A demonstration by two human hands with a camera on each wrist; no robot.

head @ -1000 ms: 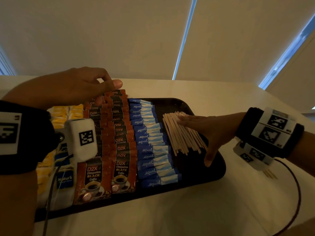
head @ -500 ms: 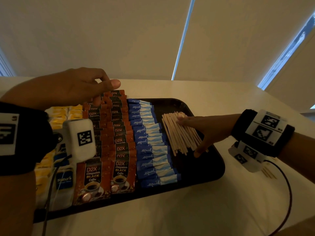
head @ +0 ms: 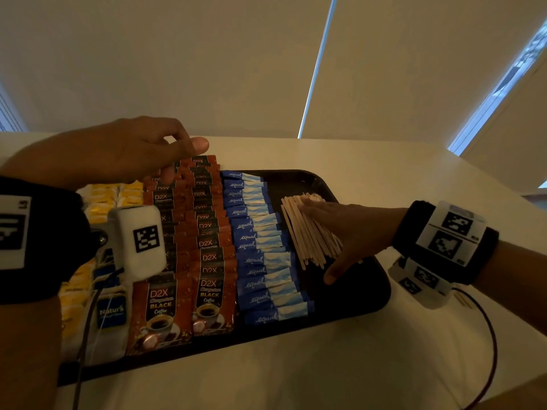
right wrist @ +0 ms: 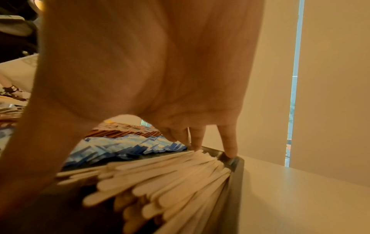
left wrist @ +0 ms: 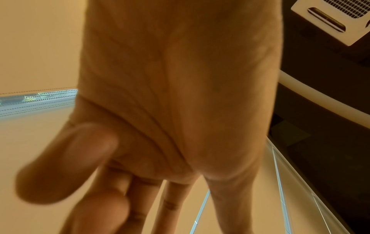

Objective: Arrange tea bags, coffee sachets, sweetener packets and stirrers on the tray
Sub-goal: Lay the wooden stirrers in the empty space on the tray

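Step in hand: squaring the pale wooden stirrers (head: 307,232) likely went best with flat, even pressure, sweeping them toward the blue sweetener packets (head: 260,241)
Right hand (head: 349,232): spread flat on the stirrers, grasping nothing
Left hand (head: 142,149): fingertips on the far red-brown coffee sachets (head: 204,232); grip unclear
Black tray (head: 355,291): held yellow tea bags (head: 100,199), sachets, packets, stirrers in side-by-side columns

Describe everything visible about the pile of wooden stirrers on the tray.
The stirrers are thin, flat, pale wooden sticks with rounded ends, lying in a loose, slightly fanned pile on the right part of the dark tray, beside the blue sweetener packets. The right hand lies over them, fingers extended onto the far ends.
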